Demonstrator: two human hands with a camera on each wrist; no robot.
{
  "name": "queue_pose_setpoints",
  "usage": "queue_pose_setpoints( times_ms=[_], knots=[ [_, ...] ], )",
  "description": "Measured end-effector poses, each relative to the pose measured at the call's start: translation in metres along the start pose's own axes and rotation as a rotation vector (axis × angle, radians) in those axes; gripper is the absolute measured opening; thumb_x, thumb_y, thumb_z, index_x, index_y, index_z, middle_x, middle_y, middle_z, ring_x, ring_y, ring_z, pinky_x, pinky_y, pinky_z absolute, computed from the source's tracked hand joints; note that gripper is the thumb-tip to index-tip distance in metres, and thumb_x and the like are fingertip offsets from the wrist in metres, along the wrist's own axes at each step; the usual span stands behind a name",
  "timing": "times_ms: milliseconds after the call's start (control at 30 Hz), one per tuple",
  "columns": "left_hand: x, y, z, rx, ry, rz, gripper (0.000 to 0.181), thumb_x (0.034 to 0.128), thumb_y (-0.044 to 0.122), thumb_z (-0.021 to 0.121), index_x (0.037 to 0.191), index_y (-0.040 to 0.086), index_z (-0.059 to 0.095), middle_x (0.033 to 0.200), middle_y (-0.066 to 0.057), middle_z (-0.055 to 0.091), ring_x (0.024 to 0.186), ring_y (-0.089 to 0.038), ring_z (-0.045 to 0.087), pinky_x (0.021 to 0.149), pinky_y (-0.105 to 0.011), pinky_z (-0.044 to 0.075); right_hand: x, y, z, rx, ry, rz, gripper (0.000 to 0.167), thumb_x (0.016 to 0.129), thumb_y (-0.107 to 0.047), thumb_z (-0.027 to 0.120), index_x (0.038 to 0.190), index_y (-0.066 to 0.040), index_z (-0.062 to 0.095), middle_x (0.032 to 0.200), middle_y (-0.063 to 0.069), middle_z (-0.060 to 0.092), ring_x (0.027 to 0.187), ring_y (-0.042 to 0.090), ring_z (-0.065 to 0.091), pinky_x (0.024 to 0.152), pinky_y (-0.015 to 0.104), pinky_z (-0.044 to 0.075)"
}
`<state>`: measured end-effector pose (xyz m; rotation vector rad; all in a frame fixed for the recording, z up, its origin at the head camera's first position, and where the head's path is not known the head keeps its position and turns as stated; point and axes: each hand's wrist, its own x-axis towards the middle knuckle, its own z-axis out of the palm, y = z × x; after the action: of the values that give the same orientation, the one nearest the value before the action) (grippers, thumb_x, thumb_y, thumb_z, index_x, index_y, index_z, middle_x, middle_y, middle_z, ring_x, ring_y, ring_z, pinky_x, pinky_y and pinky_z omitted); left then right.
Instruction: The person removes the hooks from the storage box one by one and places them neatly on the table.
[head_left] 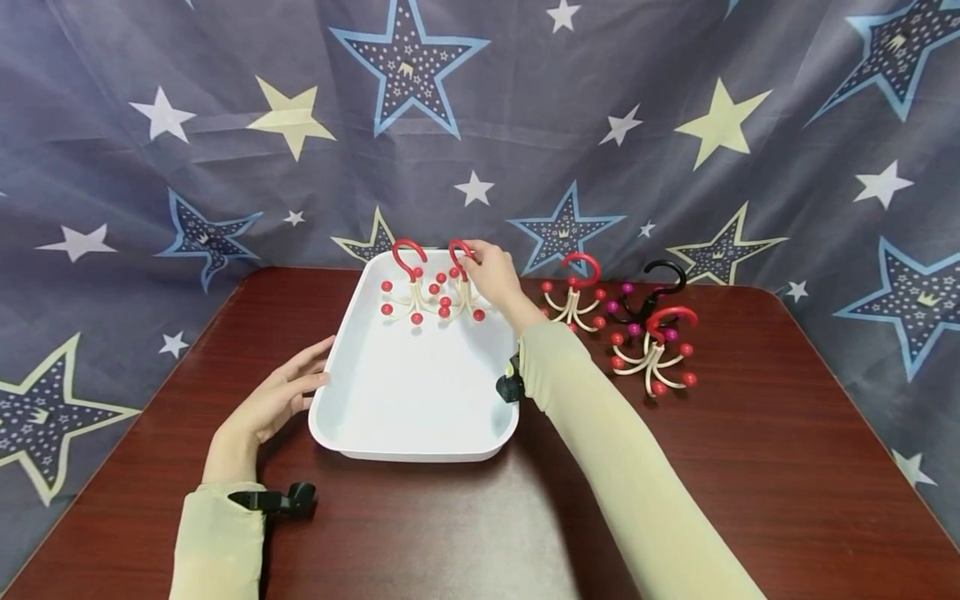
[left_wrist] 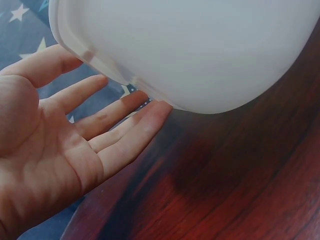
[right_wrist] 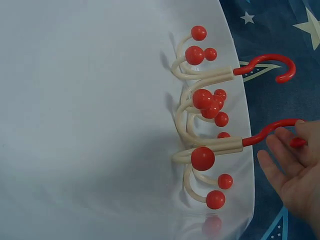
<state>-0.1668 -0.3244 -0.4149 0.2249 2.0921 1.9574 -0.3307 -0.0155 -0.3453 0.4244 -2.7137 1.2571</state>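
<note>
A white tray [head_left: 420, 392] holds two hangers with red hooks, cream arms and red ball tips, side by side at its far end. My right hand [head_left: 491, 271] pinches the hook of the right-hand hanger [head_left: 463, 292]; the other hanger [head_left: 415, 300] stands beside it, and their arms look close together. In the right wrist view the right hand [right_wrist: 295, 167] is at the red hook [right_wrist: 265, 134]. My left hand [head_left: 277, 400] touches the tray's left rim with its fingertips, and the left wrist view shows the left hand [left_wrist: 75, 130] with fingers extended along the tray edge [left_wrist: 210, 111].
Right of the tray, on the dark red table [head_left: 750, 467], stand a red-hooked hanger [head_left: 573, 300], a black hanger [head_left: 645, 304] with purple balls and another red-hooked hanger [head_left: 652, 358] in front. A star-patterned cloth [head_left: 525, 100] hangs behind the table.
</note>
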Motion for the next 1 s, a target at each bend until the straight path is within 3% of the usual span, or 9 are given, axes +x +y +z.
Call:
queue_pose_setpoints(
  times_ms=[300, 533, 733, 1000],
  knots=[
    [-0.001, 0.000, -0.001, 0.020, 0.005, -0.009, 0.058, 0.0943, 0.010, 0.046, 0.146, 0.017, 0.020, 0.138, -0.012, 0.036, 0.104, -0.008, 0.058, 0.079, -0.029, 0.051, 0.000, -0.002, -0.003, 0.130, 0.045, -0.005, 0.025, 0.092, -0.014, 0.053, 0.114, -0.009, 0.061, 0.104, 0.006, 0.068, 0.092, 0.015, 0.065, 0.081, 0.026, 0.048],
    [-0.001, 0.001, 0.000, 0.010, 0.003, 0.004, 0.058, 0.0942, 0.009, 0.046, 0.146, 0.016, 0.020, 0.134, -0.005, 0.041, 0.103, -0.008, 0.059, 0.079, -0.029, 0.051, -0.002, -0.005, -0.013, 0.162, 0.063, -0.035, 0.023, 0.091, -0.014, 0.054, 0.113, -0.010, 0.062, 0.101, 0.005, 0.068, 0.088, 0.018, 0.065, 0.070, 0.023, 0.049],
    [0.000, 0.000, -0.001, 0.006, 0.001, 0.006, 0.057, 0.0945, 0.008, 0.044, 0.146, 0.016, 0.020, 0.133, -0.004, 0.042, 0.102, -0.008, 0.059, 0.079, -0.029, 0.051, -0.005, -0.010, -0.024, 0.177, 0.061, -0.073, 0.023, 0.091, -0.013, 0.054, 0.112, -0.010, 0.062, 0.104, 0.005, 0.068, 0.088, 0.013, 0.065, 0.073, 0.019, 0.050],
    [0.000, 0.000, 0.000, -0.006, 0.005, -0.002, 0.058, 0.0941, 0.008, 0.045, 0.146, 0.017, 0.021, 0.130, 0.000, 0.044, 0.101, -0.008, 0.059, 0.078, -0.029, 0.051, -0.015, -0.015, -0.045, 0.276, 0.056, -0.083, 0.024, 0.092, -0.016, 0.052, 0.114, -0.010, 0.060, 0.106, 0.008, 0.066, 0.092, 0.016, 0.065, 0.074, 0.025, 0.051]
  ],
)
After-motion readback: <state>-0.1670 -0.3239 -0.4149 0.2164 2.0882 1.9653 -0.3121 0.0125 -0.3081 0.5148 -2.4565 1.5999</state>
